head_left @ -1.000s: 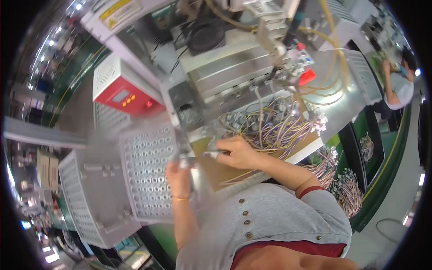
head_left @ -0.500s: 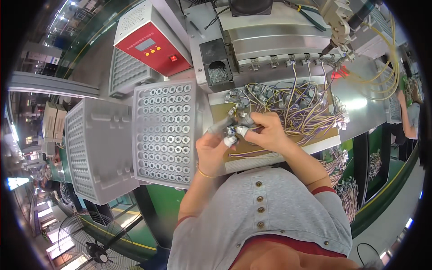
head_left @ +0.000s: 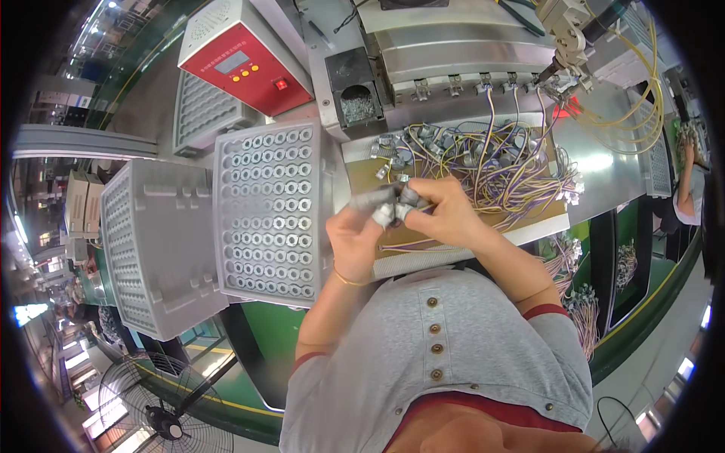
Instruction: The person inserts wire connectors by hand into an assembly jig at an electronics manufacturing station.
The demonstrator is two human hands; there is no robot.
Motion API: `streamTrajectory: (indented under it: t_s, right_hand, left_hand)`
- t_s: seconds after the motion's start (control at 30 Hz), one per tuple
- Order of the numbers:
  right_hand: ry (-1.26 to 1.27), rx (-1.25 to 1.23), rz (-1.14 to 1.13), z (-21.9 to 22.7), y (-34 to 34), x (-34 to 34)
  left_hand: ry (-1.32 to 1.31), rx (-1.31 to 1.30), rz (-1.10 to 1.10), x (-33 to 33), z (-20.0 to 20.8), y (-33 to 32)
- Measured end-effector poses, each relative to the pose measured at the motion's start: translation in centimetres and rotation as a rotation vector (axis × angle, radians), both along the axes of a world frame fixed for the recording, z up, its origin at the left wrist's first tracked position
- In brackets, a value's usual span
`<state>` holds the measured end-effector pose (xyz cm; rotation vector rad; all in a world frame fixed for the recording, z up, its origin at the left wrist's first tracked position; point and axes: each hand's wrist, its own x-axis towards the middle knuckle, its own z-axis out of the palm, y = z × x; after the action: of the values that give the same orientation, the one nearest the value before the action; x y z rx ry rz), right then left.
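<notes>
My left hand (head_left: pixel 353 245) and my right hand (head_left: pixel 451 215) meet over the near left part of a brown work mat (head_left: pixel 362 180). Pale covers (head_left: pixel 384 215) wrap several of my fingertips. Both hands are closed in a pinch around a small grey part, mostly hidden by the fingers and blurred. To the right of the fingers lies a tangled heap of yellow, white and purple wires (head_left: pixel 510 192), with small grey round parts (head_left: pixel 438 136) along its far side. Left of my left hand stands a pale grey tray (head_left: pixel 226 257) with rows of round metal pieces (head_left: pixel 279 223).
A red and white control box (head_left: pixel 257 68) stands behind the tray. A black bin (head_left: pixel 351 72) holds small metal bits. Along the back, a metal fixture (head_left: pixel 453 57) has clips, some with wires. A machine head (head_left: pixel 566 38) overhangs the right. Another grey tray (head_left: pixel 155 241) leans left.
Both hands stay together at nearly the same spot. The left fingers have shifted and blur with motion, and the small part between the fingertips shows less. The whole view has moved slightly.
</notes>
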<state>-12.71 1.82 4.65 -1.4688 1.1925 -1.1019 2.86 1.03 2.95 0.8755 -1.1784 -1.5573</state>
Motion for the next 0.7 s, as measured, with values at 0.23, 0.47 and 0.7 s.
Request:
streamTrajectory:
  t_s: [0.23, 0.47, 0.7]
  right_hand:
    - [-0.040, 0.077, 0.088, -0.1, -0.6, -0.2]
    - [-0.266, 0.096, -0.453, -2.7, -3.6, -2.3]
    - [-0.411, 0.149, -0.717, -2.6, -6.8, -3.2]
  left_hand:
    - [0.315, 0.205, -0.068, -0.3, 0.3, -1.1]
    - [0.109, 0.251, -0.119, -1.2, -2.2, 0.7]
    - [-0.932, -0.911, -0.352, 0.5, -7.9, 2.3]
